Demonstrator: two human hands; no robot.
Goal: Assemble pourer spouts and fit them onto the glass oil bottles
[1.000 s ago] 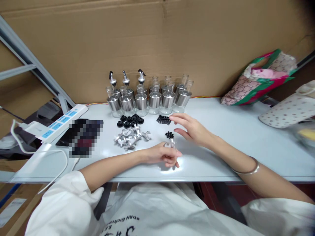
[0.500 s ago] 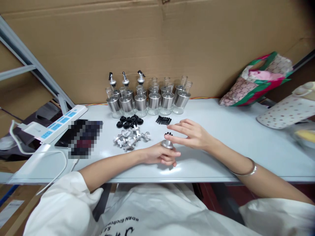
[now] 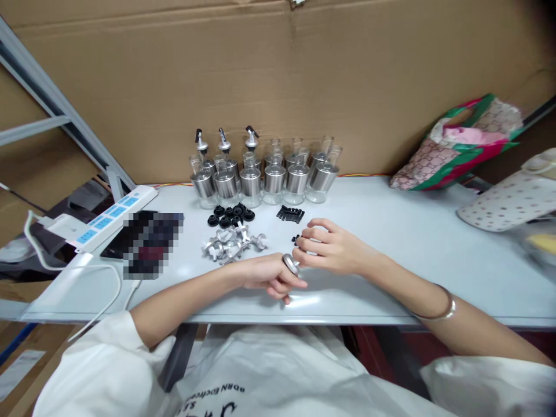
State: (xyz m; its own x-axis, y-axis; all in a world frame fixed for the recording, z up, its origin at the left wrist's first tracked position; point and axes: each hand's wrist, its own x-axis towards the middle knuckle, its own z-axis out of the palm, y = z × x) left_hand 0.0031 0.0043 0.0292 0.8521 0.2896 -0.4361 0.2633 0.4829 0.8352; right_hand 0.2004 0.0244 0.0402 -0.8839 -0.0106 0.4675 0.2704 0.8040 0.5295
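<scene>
My left hand (image 3: 270, 279) is closed round a silver metal pourer top (image 3: 290, 264), tilted toward the right. My right hand (image 3: 332, 249) is bent beside it, fingertips drawn together at the pourer top's upper end; what they pinch, if anything, is hidden. Just beyond those fingers lie tiny black pieces (image 3: 296, 239), partly covered. Further back is a row of small black levers (image 3: 291, 214). Left of them sit several black rubber stoppers (image 3: 230, 214), and nearer me a pile of silver pourer tops (image 3: 232, 243).
Glass bottles with steel sleeves (image 3: 274, 180) stand in rows at the back; three carry fitted pourers (image 3: 224, 142). A power strip (image 3: 115, 217) and a dark phone (image 3: 130, 234) are at left. A patterned bag (image 3: 460, 145) and a spotted white container (image 3: 508, 197) are at right.
My right hand's spread fingers have bent and come down to the pourer top. My left hand has turned the pourer top toward the right and shifted slightly left.
</scene>
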